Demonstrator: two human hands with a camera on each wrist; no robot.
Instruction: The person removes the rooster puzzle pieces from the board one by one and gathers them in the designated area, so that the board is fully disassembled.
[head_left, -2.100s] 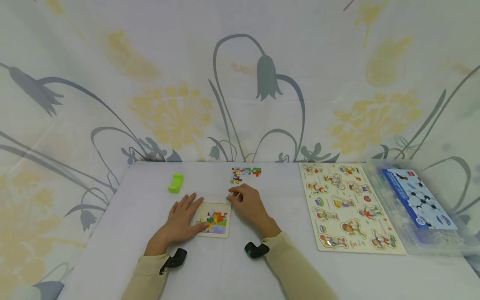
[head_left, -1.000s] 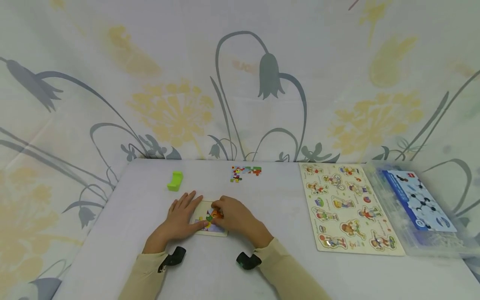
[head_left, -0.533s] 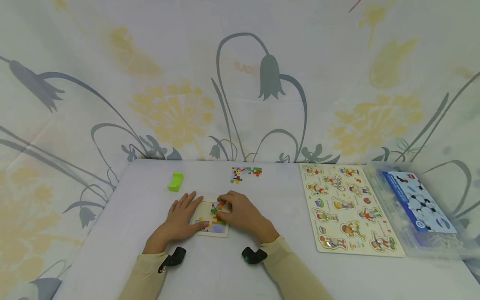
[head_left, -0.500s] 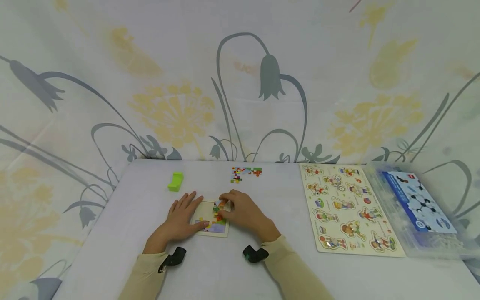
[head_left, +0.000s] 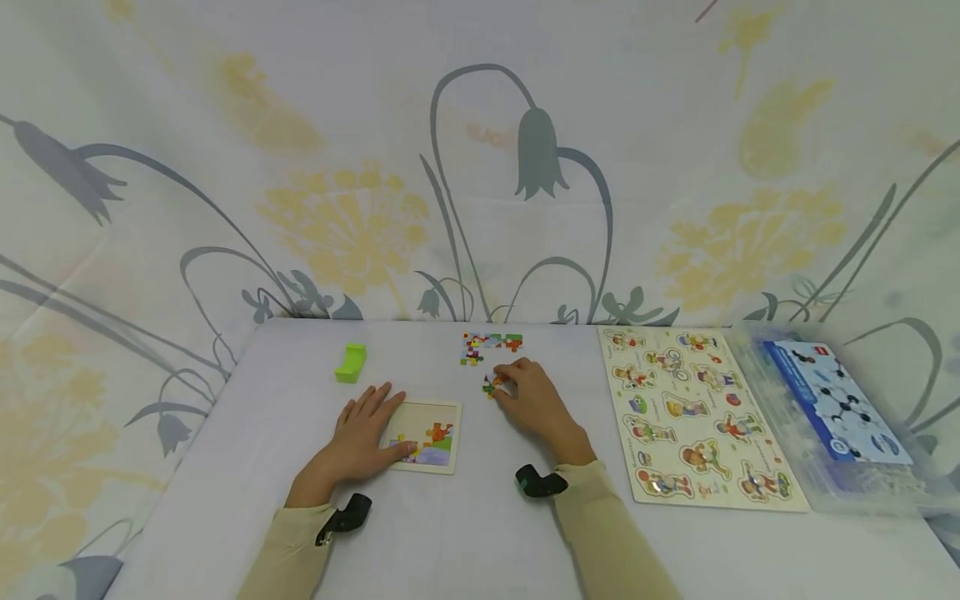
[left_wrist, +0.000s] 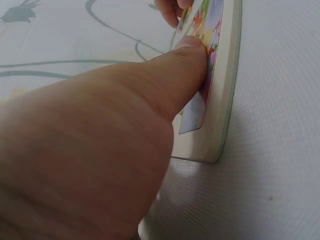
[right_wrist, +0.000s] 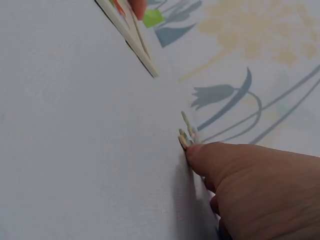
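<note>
My left hand [head_left: 360,446] lies with fingers spread over the left edge of a small wooden puzzle tray [head_left: 422,411]. In the left wrist view its thumb [left_wrist: 185,62] presses on the jigsaw pieces fitted along the tray's lower part. An orange figure [head_left: 439,432] shows on the pieces at the right side; the tray's upper part is bare. Off the tray's upper right corner, my right hand [head_left: 538,410] pinches a colourful jigsaw piece [head_left: 491,387] between thumb and fingers, at or just above the table. The fingers partly cover that piece.
Several loose jigsaw pieces [head_left: 472,349] lie behind the right hand. A bright green block [head_left: 351,364] sits at the back left. On the right are a large picture puzzle board [head_left: 693,458] and a clear plastic box [head_left: 892,479] with a blue booklet [head_left: 847,400].
My right hand lowered onto the tray, then lifted the jigsaw piece out and moved it right and back, baring the tray's upper part. The left hand has stayed on the tray.
</note>
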